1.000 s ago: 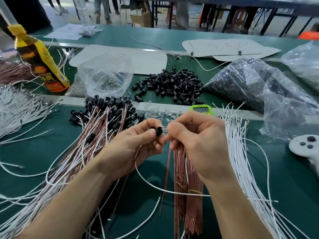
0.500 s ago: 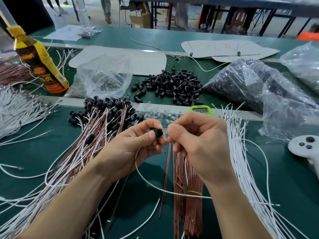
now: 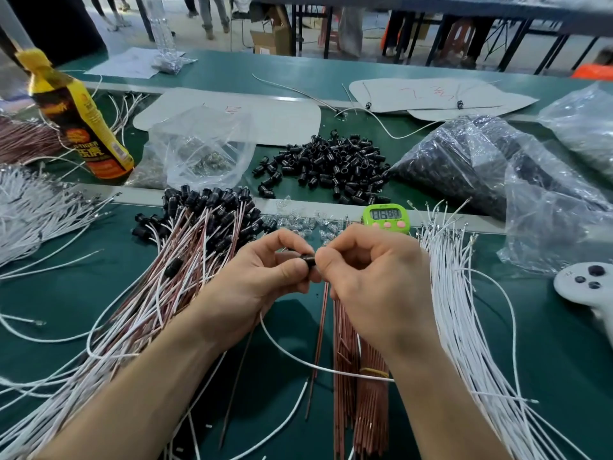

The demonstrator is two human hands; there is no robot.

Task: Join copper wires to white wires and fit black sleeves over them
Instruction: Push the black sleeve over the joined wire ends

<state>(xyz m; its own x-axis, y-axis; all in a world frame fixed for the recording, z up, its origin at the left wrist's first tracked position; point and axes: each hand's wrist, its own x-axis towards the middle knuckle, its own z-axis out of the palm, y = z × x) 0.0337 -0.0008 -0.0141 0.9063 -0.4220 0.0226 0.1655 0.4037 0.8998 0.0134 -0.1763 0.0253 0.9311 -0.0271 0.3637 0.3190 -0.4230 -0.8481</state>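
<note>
Centrally, head view: my left hand (image 3: pixel 262 280) pinches the black sleeve (image 3: pixel 307 261), long axis seemingly left to right; my right hand (image 3: pixel 374 277), touching it from the right, grips the copper wire (image 3: pixel 320 333), which trails near with the white wire (image 3: pixel 298 357) over the desk (image 3: pixel 547 343).

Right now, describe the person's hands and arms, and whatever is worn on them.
Both the left hand and right hand are bare: no gloves, rings or watch show. The left forearm and right forearm are bare too, no sleeve in view.
</note>
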